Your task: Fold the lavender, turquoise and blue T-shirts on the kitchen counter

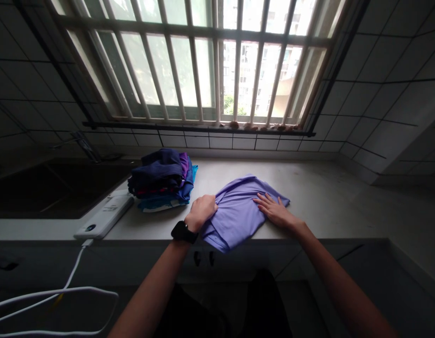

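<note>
On the left is a dark sink point(55, 188). Next comes a white box point(106, 216) with a white cord point(74, 270), then a pile of clothes point(161, 171), close enough to the left hand point(202, 211) to get bumped. That hand's grip is closed on the left side of the purple cloth point(234, 213). The cloth lies on the desk point(326, 197), a corner poking past the front edge. It looks soft, light and floppy, best held by its edges. The right hand point(276, 211) lies flat on it, fingers apart.
</note>
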Demonstrator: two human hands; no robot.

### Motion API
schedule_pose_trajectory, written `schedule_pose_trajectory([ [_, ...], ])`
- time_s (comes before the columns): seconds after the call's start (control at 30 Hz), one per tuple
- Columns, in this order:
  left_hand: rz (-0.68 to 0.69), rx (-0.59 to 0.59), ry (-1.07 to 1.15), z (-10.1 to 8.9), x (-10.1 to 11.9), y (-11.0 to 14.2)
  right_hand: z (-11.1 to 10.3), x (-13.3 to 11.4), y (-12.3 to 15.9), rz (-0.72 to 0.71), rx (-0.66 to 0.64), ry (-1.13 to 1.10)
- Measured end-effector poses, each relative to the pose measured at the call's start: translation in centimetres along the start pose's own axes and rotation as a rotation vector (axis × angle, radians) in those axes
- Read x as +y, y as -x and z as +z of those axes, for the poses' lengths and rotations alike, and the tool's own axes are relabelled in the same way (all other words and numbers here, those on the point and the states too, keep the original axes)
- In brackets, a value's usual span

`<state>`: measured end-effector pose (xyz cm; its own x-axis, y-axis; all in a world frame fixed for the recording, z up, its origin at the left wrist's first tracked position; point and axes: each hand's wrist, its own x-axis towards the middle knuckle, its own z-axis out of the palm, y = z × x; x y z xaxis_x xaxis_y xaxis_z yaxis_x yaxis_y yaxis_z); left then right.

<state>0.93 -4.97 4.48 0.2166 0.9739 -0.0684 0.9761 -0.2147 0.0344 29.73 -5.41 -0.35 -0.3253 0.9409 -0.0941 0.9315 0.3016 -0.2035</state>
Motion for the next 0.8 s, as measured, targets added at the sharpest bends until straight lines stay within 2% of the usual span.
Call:
schedule_pose_trajectory([
  [0.13,0.108,-0.085,0.041,-0.1,0.5,3.8,-0.7,0.8,-3.0,-0.088,0.098,0.006],
  [0.2,0.228,-0.052,0.108,0.2,0.4,4.7,-1.0,0.4,-3.0,-0.147,0.199,-0.009],
  [0.3,0.524,0.122,0.236,1.9,-0.4,5.4,-1.0,-0.3,-0.2,-0.293,0.285,-0.126],
  [0.37,0.72,0.19,0.249,3.9,-1.2,5.6,-0.5,-0.5,3.1,-0.395,0.241,-0.206],
  [0.4,0.771,0.209,0.22,5.1,-1.5,5.7,-0.1,-0.5,4.8,-0.436,0.2,-0.218],
  [0.5,0.752,0.343,0.056,8.3,-2.0,5.9,1.8,-0.5,9.0,-0.483,0.072,-0.116],
  [0.57,0.741,0.438,-0.037,9.4,-1.9,6.0,3.3,-0.7,10.3,-0.441,0.083,-0.002],
  [0.67,0.791,0.506,-0.057,9.6,-1.6,6.2,4.9,-1.3,10.4,-0.398,0.199,0.112],
  [0.8,0.746,0.452,0.121,8.3,-1.3,6.8,4.8,-2.0,9.9,-0.448,0.312,0.044],
])
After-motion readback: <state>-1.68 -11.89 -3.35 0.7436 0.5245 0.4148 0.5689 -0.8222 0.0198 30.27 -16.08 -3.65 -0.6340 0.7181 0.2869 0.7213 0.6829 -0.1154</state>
